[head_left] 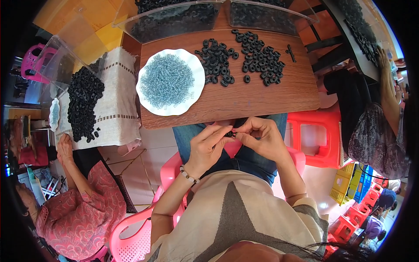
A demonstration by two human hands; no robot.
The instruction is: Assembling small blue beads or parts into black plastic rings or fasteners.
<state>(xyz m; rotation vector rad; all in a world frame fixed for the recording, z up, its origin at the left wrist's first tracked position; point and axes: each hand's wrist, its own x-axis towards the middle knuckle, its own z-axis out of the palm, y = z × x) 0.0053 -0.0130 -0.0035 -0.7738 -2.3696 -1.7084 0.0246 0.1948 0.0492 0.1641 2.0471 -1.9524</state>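
Over my lap, just below the table's near edge, my left hand [211,146] pinches a small black plastic part [229,134]. My right hand [262,139] meets it there, its thumb and fingertips closed right beside the part; whatever tiny thing they hold is too small to tell. On the brown wooden table [262,102] beyond my hands, a white scalloped plate [198,94] is heaped with tiny pale-blue translucent pieces [168,78]. Two loose groups of black ring-like parts [216,61] lie to the plate's right. A thin dark stick-like piece [291,53] rests near the right edge.
Clear bins [174,19] of black parts line the table's far side. At left, a cloth-covered table [115,96] bears a black heap [83,105], with a person in red patterned clothing beside it. A red stool [316,137] stands at right, near another person's arm [389,87].
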